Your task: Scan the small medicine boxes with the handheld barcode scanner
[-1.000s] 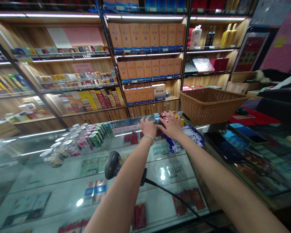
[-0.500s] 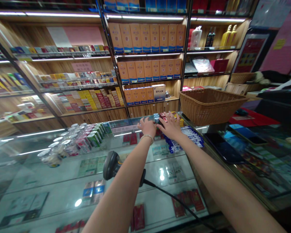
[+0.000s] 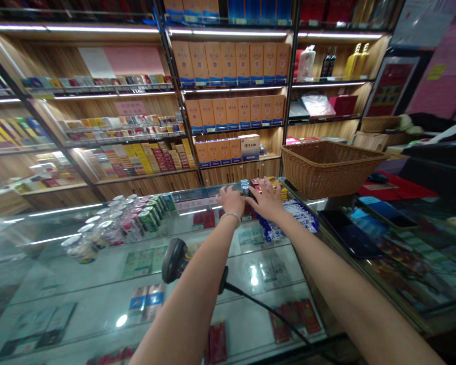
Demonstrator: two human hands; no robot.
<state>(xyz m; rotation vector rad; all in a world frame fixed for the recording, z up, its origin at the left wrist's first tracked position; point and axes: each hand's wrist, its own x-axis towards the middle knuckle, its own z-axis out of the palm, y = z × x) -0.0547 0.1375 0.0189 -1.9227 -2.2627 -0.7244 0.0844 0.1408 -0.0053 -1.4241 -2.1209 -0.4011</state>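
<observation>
Both arms reach over a glass counter (image 3: pixel 110 274) to its far edge. My left hand (image 3: pixel 231 199), with a bracelet at the wrist, has its fingers apart beside some small light-blue-topped cylinders (image 3: pixel 244 185). Spread over red and yellow packs (image 3: pixel 281 190) is my right hand (image 3: pixel 266 199), its thumb close to the left hand. Nothing shows gripped in either one. Blue-and-white packets (image 3: pixel 298 217) lie just right of the right hand. Under the left forearm sits a black scanner (image 3: pixel 174 260) with its cable.
A wicker basket (image 3: pixel 327 170) stands at the right behind two dark phones, the nearer one (image 3: pixel 349 233) by the counter's edge. Clear-lidded jars (image 3: pixel 95 233) and green packs (image 3: pixel 150 215) stand in rows at the left. Stocked shelves (image 3: pixel 228 88) line the wall.
The view has shifted very slightly. Both hands stay in nearly the same place, with their fingers still spread.
</observation>
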